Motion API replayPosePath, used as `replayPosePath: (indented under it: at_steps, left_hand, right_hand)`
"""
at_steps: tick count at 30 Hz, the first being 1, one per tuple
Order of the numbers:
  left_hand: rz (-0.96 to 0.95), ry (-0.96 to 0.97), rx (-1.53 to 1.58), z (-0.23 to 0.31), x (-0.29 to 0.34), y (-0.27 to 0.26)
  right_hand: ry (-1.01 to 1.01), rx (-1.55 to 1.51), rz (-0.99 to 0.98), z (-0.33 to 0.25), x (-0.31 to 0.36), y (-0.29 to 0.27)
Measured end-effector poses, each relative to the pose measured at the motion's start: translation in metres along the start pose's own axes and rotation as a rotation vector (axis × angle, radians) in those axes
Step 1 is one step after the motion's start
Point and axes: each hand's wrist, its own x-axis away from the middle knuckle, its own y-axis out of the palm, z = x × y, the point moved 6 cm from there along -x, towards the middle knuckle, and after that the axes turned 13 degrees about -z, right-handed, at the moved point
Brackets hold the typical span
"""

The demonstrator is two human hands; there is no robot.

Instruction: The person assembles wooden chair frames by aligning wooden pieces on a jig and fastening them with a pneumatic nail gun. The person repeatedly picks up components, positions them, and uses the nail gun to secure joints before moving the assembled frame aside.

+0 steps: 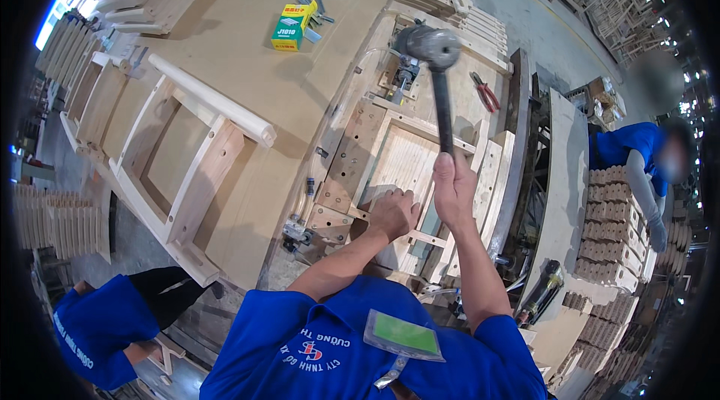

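Observation:
My right hand (455, 188) is wrapped round the black handle of a hammer (444, 104). Its round grey head is raised above the far end of the workbench. My left hand (396, 214) rests low on a pale wooden frame (442, 139), its fingers curled over the inner panel (401, 164). Whatever those fingers may hold is hidden beneath them. The frame lies in a wooden jig (351, 152) with drilled holes. Pneumatic clamps (298, 233) sit at the jig's near left corner and at its far end (405, 74).
Red-handled pliers (486, 92) lie right of the hammer. On the left table stand an assembled wooden frame (191, 167) and a green and yellow box (292, 27) beside loose staple strips. Two co-workers in blue, one at left (112, 325), one at right (630, 146), are near stacked wooden parts (611, 227).

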Motion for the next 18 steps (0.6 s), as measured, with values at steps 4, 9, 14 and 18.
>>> replayPosePath:
  at_steps: [4,9,14,18]
  left_hand:
    - [0.034,-0.034,-0.072,0.009,-0.001,-0.002]
    - [-0.020,-0.063,-0.059,0.009,0.003,0.003]
    - [0.069,0.021,-0.104,0.003,-0.004,0.000]
    - [-0.004,-0.082,-0.073,0.015,-0.003,-0.001]
  right_hand:
    - [-0.054,0.130,0.105,0.019,0.012,0.002]
    - [0.308,0.233,-0.032,0.080,0.027,0.017]
    - [0.186,-0.209,0.088,0.012,0.039,-0.027]
    - [0.174,0.052,0.379,0.022,0.095,-0.093]
